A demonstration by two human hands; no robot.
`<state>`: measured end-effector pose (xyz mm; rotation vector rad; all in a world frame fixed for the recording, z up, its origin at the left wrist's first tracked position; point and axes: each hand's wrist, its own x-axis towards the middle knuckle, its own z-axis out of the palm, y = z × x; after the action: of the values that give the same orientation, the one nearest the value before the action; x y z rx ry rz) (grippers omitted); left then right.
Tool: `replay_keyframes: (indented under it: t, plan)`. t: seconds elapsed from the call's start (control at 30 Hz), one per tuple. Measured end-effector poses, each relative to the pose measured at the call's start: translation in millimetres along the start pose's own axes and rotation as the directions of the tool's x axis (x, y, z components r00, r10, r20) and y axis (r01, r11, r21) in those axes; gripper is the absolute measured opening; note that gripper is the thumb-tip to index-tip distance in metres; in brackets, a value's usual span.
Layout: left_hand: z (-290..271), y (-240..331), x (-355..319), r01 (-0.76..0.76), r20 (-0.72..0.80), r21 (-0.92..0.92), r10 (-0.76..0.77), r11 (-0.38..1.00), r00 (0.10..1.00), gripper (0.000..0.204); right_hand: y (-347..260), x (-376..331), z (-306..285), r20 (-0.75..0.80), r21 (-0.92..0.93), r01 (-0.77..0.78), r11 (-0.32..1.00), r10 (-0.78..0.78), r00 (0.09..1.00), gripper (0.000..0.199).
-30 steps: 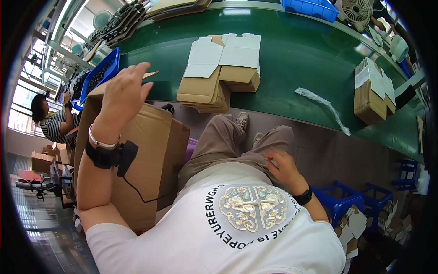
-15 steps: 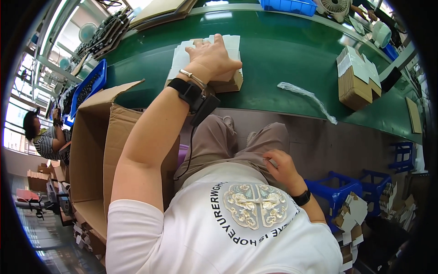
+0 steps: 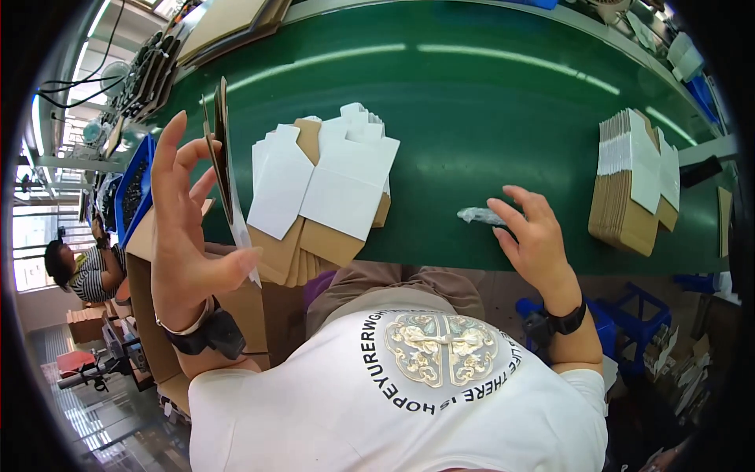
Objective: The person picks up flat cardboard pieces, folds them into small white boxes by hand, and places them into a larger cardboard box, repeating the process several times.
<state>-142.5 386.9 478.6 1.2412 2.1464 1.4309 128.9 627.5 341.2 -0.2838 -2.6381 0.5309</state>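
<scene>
Your left grip (image 3: pixel 182 244) spreads wide, thumb well apart from fingers, holding flat cartons (image 3: pixel 225 161) up on edge. Your right grip (image 3: pixel 541 245) half-open, fingers loosely curled at clear plastic strip (image 3: pixel 476 215) on green tabletop (image 3: pixel 440 102); cannot tell whether it pinches strip. Between your hands, fanned carton pile (image 3: pixel 314 193) lies on tabletop. Off right, second carton pile (image 3: pixel 629 185). At far left, brown sheets (image 3: pixel 224 31).

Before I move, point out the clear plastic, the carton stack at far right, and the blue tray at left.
Clear plastic (image 3: pixel 476 215): head view, on its visible crumpled part.
Carton stack (image 3: pixel 625 200): head view, on its brown edges.
Blue tray (image 3: pixel 121 206): head view, on its near wall.
</scene>
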Motion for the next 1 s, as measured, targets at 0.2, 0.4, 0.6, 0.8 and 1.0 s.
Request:
replay_keyframes:
  t: [0.2, 0.4, 0.6, 0.8, 1.0]
  plan:
    - [-31, 25, 15, 0.081, 0.058, -0.107, -0.075, 0.991, 0.995, 0.119, 44, 19, -5, 0.127, -0.098, -0.114, 0.989, 0.126, 0.984, 0.040]
    - [-17, 64, 12, 0.100, 0.233, -0.182, -0.056, 0.978, 0.971, 0.121, -20, 99, -63, 0.042, 0.445, -0.096, 0.890, 0.087, 0.995, 0.045]
    - [17, 106, -25, -0.001, 0.133, -0.137, 0.019, 0.991, 0.991, 0.120, -113, 167, -109, 0.187, 0.813, 0.084, 0.576, -0.394, 0.900, 0.085]
    - [1, 90, -93, 0.022, -0.025, -0.159, -0.026, 0.987, 0.999, 0.120, -165, 186, -92, 0.301, 0.785, 0.160, 0.598, -0.594, 0.746, 0.095]
    - [-26, 37, -177, 0.090, -0.326, 0.040, -0.072, 0.995, 0.943, 0.115, -223, 185, -18, 0.301, 0.605, 0.523, 0.601, -0.780, 0.548, 0.077]
